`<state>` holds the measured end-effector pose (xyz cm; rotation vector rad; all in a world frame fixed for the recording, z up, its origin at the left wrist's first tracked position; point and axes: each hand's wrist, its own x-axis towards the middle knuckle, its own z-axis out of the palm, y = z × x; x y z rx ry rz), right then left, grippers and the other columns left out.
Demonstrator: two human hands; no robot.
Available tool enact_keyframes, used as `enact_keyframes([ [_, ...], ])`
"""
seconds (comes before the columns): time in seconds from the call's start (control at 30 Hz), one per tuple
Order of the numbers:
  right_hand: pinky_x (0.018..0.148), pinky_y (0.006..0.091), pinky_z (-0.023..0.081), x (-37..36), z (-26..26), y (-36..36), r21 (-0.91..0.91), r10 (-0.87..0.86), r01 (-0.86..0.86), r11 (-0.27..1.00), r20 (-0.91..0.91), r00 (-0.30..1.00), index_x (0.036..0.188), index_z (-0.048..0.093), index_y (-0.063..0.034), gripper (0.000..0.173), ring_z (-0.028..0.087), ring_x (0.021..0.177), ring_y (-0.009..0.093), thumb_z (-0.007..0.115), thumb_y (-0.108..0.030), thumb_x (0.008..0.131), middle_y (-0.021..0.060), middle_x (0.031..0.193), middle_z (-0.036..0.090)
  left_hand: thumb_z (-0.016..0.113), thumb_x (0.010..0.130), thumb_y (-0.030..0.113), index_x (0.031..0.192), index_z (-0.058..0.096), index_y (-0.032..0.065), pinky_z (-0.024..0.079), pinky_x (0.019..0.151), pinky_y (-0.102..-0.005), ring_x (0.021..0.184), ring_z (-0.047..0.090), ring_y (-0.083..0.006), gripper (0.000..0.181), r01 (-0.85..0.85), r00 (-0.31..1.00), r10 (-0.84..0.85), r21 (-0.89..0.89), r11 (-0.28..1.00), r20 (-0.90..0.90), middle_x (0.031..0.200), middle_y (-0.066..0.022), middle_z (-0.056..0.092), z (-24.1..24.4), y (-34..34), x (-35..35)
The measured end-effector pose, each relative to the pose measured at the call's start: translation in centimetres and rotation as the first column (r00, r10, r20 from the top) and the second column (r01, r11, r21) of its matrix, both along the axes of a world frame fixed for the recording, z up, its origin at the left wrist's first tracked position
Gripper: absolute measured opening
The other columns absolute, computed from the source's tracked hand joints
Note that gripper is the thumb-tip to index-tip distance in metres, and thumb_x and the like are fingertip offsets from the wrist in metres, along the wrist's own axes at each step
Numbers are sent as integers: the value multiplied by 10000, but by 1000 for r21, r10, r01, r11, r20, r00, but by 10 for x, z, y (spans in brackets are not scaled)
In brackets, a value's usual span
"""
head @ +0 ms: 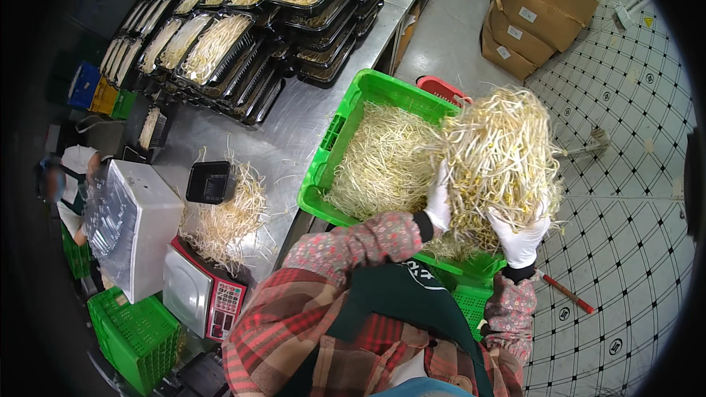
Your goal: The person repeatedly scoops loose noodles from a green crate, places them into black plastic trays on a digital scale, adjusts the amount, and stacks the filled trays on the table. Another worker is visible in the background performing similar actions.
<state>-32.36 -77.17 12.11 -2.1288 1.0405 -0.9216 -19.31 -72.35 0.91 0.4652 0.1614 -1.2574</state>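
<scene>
Between my two white-gloved hands is a large clump of bean sprouts [499, 154], raised over the right part of a green plastic crate [317, 193]. My left hand [439, 198] presses against the clump's left side. From below and to the right, my right hand [518, 234] supports it, its fingertips partly hidden in the sprouts. More bean sprouts [386, 165] fill the crate. On the steel table [287, 116] to the left lies a loose heap of sprouts [237, 226], with a black plastic tray [208, 182] resting at its upper edge.
Stacked trays packed with sprouts [215, 49] cover the table's far end. A digital scale [190, 298], a white foam box [149, 220] and a green basket [135, 336] stand left. Behind them is another person [74, 187]. Cardboard boxes [540, 16] and a red-handled stick [568, 292] occupy the floor.
</scene>
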Motion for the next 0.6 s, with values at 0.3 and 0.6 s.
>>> enact_keyframes([
  [0.3, 1116, 508, 260, -5, -111, -34, -413, -134, -218, 884, -673, 728, 1394, 401, -22, 957, 407, 1305, 380, 827, -287, 578, 199, 1391, 453, 401, 1028, 422, 1341, 542, 86, 420, 1063, -451, 1200, 558, -262, 480, 241, 898, -249, -69, 968, -362, 1314, -86, 609, -241, -106, -54],
  [0.6, 1109, 661, 163, 39, -120, 66, -111, 119, -256, 960, -664, 738, 1357, 449, -23, 737, 252, 1342, 568, 714, -331, 742, 302, 1451, 338, 235, 931, 730, 1422, 428, 99, 383, 1079, -486, 1223, 510, -358, 822, 297, 939, -279, 65, 953, -200, 1374, -147, 532, -94, 28, 30],
])
